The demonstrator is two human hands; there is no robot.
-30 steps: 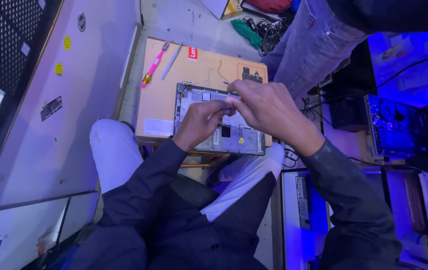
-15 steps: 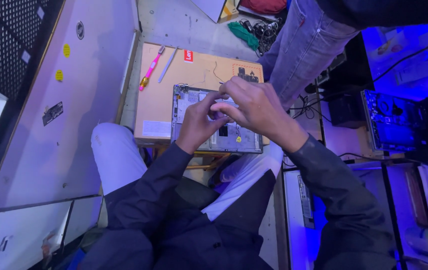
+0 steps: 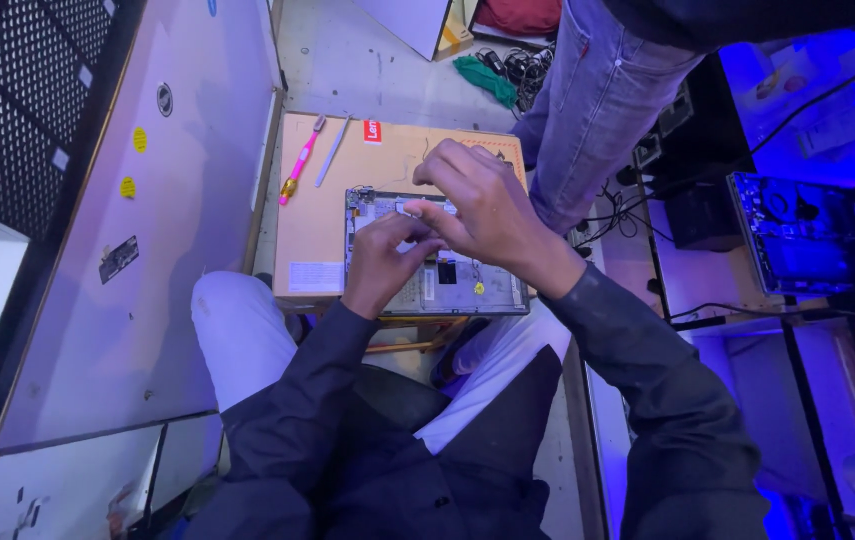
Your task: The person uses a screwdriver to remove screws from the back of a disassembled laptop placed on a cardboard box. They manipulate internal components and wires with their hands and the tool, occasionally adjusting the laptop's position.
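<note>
Hands (image 3: pixel 447 235) over opened laptop (image 3: pixel 467 285) — fingertips hidden

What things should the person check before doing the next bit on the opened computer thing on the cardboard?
1. Opened device lies flat on the cardboard sheet: ok.
2. Both hands on the work: left hand and right hand meet over the device's upper part: ok.
3. What the fingers pinch: too small to see: cannot tell.
4. Tools within reach: pink-handled tool and grey tool lie on the cardboard's upper left, untouched: ok.
5. Room around the work: another person's leg in jeans stands right beside the cardboard: not ok.
6. Light on the work: the hands cover the very spot being worked on: cannot tell.
</note>
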